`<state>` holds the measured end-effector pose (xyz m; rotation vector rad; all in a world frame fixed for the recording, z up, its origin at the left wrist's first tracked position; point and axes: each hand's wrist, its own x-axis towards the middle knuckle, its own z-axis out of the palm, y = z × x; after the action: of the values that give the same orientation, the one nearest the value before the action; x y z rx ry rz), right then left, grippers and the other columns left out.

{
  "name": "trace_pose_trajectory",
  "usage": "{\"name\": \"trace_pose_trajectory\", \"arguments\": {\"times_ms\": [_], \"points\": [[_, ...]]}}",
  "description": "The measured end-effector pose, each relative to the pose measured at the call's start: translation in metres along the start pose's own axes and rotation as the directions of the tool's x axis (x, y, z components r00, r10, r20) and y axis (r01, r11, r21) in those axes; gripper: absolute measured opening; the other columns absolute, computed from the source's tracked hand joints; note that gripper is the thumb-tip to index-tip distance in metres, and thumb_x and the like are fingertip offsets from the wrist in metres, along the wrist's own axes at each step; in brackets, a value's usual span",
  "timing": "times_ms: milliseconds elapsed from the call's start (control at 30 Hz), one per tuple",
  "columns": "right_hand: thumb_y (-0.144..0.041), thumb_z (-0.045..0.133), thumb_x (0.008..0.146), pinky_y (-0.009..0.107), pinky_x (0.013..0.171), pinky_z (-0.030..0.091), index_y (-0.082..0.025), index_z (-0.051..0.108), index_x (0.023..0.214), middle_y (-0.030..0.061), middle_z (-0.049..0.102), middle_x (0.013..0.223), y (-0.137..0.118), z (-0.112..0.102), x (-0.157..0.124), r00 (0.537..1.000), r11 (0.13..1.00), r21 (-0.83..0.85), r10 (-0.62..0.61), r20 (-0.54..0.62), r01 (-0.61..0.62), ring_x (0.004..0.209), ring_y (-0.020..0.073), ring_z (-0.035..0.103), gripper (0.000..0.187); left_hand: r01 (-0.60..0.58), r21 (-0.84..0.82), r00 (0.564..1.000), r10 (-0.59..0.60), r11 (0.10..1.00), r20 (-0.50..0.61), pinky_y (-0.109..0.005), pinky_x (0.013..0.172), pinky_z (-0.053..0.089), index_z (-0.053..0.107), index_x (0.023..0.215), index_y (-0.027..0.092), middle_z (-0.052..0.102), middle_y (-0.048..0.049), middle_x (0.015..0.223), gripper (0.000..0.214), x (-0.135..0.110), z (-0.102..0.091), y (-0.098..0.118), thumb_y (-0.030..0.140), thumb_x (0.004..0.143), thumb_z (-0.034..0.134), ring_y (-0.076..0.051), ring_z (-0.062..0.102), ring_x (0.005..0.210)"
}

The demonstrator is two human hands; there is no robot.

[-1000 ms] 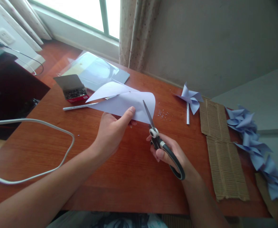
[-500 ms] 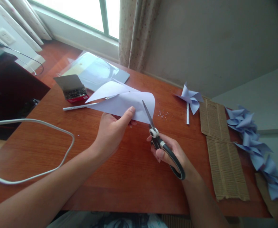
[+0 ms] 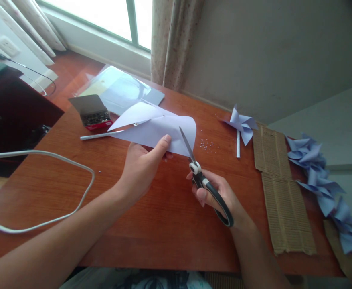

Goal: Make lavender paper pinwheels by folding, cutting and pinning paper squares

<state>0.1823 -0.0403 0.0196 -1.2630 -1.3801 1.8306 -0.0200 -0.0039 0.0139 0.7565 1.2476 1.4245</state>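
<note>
A pale sheet of paper [image 3: 152, 130], slit from its left side toward the middle, is pinched at its near edge by my left hand [image 3: 142, 162], thumb on top. My right hand [image 3: 215, 190] grips a pair of black and white scissors [image 3: 197, 168]. One blade lies over the paper's right part, and the other is hidden beneath it. A thin whitish paper stick [image 3: 96, 135] pokes out left of the sheet. Just right of the paper, tiny cut bits [image 3: 206, 145] are scattered on the table.
An open red box of small metal pieces [image 3: 94, 116] stands behind left, near plastic sleeves [image 3: 122, 88]. A paper pinwheel [image 3: 241, 122] on a stick lies back right. Ridged cardboard [image 3: 284, 200] and several more pinwheels [image 3: 323, 176] line the right side. A white cable [image 3: 88, 172] loops at left.
Almost nothing differs. The scissors and my right hand have shifted very slightly; the paper and my left hand stay in place.
</note>
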Motion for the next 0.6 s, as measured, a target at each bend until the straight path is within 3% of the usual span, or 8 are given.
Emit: {"name": "trace_pose_trajectory", "arguments": {"times_ms": [600], "points": [[-0.057, 0.078, 0.077, 0.024, 0.051, 0.030, -0.015, 0.065, 0.107, -0.0045, 0.048, 0.063, -0.0005, 0.0000, -0.0008, 1.000, 1.000, -0.021, 0.014, -0.027, -0.015, 0.054, 0.0092, 0.038, 0.054, 0.000, -0.002, 1.000, 0.000, 1.000, -0.001, -0.023, 0.055, 0.047, 0.069, 0.079, 0.016, 0.065, -0.0017, 0.070, 0.026, 0.0004, -0.0017, -0.0026, 0.040, 0.079, 0.079, -0.013, 0.056, 0.061]]}}
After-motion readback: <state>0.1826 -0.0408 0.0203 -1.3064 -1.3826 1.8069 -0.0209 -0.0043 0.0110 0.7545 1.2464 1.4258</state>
